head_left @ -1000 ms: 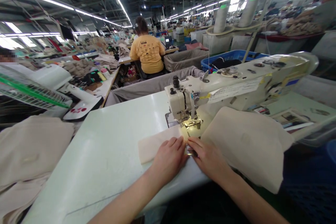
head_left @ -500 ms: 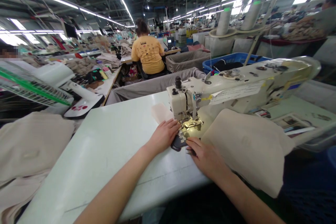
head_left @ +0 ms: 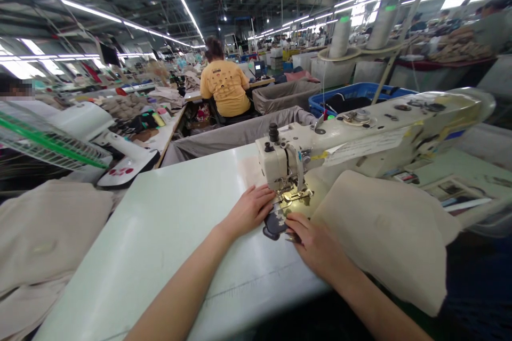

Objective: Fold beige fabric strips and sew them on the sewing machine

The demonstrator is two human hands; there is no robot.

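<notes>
My left hand [head_left: 252, 209] lies with fingers stretched out beside the needle area of a sewing machine [head_left: 276, 162], its fingertips close to the presser foot. My right hand [head_left: 314, 240] is just right of the dark front plate [head_left: 275, 222], thumb and forefinger near the plate's edge. Under its curled fingers shows a small metal tool [head_left: 293, 236], mostly hidden. A beige fabric piece [head_left: 380, 224] spreads from the machine bed over the table's right edge, close to my right hand. Behind the machine head lies another pale fabric part [head_left: 248, 168]; my hand and the machine hide any link between them.
More beige fabric [head_left: 44, 229] is heaped at the left. A white fan [head_left: 84, 122] stands past the table [head_left: 176, 213]. Grey cloth-lined bins [head_left: 236, 128] and a blue basket [head_left: 316, 101] are behind the machine. A person in a yellow shirt [head_left: 224, 88] sits ahead, facing away.
The view has shifted slightly, so the machine sits a little lower and further right. Both hands stay at nearly the same spots by the needle. The pale fabric behind the head shows slightly less.
</notes>
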